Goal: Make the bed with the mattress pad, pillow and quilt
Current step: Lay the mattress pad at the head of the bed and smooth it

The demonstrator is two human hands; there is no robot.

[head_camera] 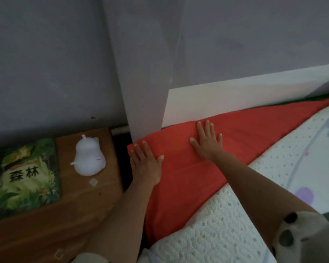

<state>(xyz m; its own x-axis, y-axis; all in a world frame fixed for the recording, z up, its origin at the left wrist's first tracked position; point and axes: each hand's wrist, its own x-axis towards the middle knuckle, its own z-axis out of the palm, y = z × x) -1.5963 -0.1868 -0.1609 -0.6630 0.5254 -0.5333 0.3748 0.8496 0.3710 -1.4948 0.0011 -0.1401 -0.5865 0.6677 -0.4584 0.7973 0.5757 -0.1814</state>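
your left hand (147, 161) and right hand (207, 142) lie flat on the red cloth (186, 179), fingers spread, gripping nothing. it looks soft and light; pinch a corner to shift it

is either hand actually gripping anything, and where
Nothing is gripped: left hand and right hand both lie flat, fingers spread, on the red cloth.

1 view on record: a wide-angle camera worn on the head. It faces forward and steeply down, near the head corner of the bed (226, 221). The headboard (235, 95) crosses upper right, the nightstand (95, 196) lies lower left, and the wall (46, 63) fills the top.
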